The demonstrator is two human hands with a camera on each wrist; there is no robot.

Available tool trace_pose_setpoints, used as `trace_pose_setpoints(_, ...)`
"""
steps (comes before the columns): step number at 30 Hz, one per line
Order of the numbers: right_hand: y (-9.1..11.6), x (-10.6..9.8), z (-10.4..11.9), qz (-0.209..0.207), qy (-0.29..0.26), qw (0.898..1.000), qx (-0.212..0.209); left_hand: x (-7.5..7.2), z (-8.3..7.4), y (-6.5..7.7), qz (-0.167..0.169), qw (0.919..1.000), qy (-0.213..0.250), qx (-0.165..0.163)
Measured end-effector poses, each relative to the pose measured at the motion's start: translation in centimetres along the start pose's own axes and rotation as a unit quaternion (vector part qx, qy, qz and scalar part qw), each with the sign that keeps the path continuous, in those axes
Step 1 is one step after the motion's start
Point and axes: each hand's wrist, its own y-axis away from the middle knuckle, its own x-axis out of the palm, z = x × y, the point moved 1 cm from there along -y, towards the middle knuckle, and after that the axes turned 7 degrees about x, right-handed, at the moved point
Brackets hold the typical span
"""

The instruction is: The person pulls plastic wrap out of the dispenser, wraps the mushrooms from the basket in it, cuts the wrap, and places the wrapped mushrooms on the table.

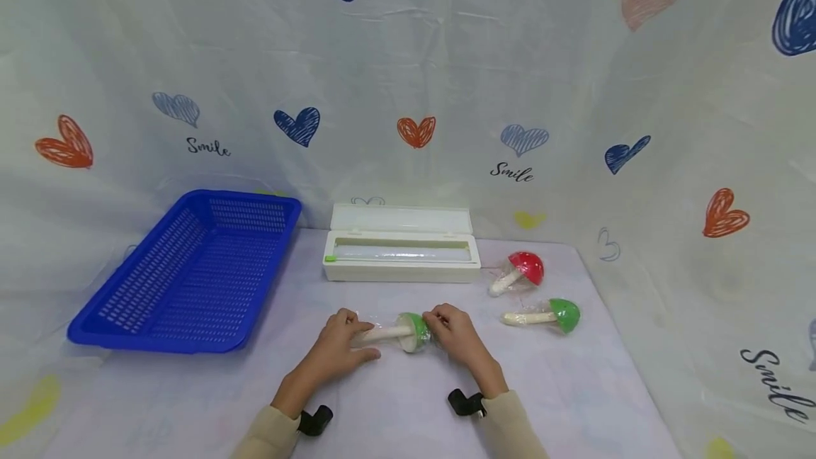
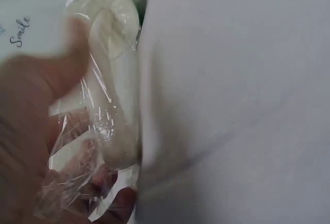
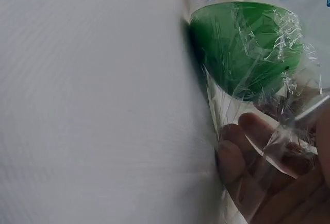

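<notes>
A toy mushroom with a green cap (image 1: pixel 416 333) and a pale stem (image 1: pixel 385 332) lies on its side on the table in clear plastic wrap (image 2: pixel 69 175). My left hand (image 1: pixel 338 346) is at the stem end. Its fingers (image 2: pixel 116 206) curl at the loose film there, and the thumb stands apart, blurred. At the cap end my right hand (image 1: pixel 455 331) pinches the film gathered beyond the green cap (image 3: pixel 245 49); the wrap stretches over its fingers (image 3: pixel 234 157).
Behind the hands stands a white cling film dispenser (image 1: pixel 401 273), its lid (image 1: pixel 400 219) raised, a film roll (image 1: pixel 401 253) inside. Two wrapped mushrooms, one red-capped (image 1: pixel 526 268) and one green-capped (image 1: pixel 565 314), lie to the right. A blue plastic basket (image 1: pixel 159 344) sits at the left.
</notes>
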Motion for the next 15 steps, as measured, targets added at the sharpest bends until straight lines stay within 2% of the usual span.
trace_pose_setpoints(3,0.5,-0.3,0.1,0.018,-0.007,1.000,0.006,0.5,0.0,0.5,-0.020,0.9998,-0.006,-0.008)
trace_pose_setpoints(9,2.1,-0.5,-0.2,0.092,-0.075,0.993,0.006,0.5,-0.2,1.6,-0.059,0.9976,0.031,-0.021)
trace_pose_setpoints(12,2.8,-0.3,-0.3,0.104,-0.092,0.990,0.017,0.1,0.1,2.4,-0.061,0.9970,0.040,-0.026)
trace_pose_setpoints(15,3.4,0.1,-0.1,0.097,-0.082,0.991,0.036,-0.1,0.3,3.2,-0.068,0.9968,0.038,-0.015)
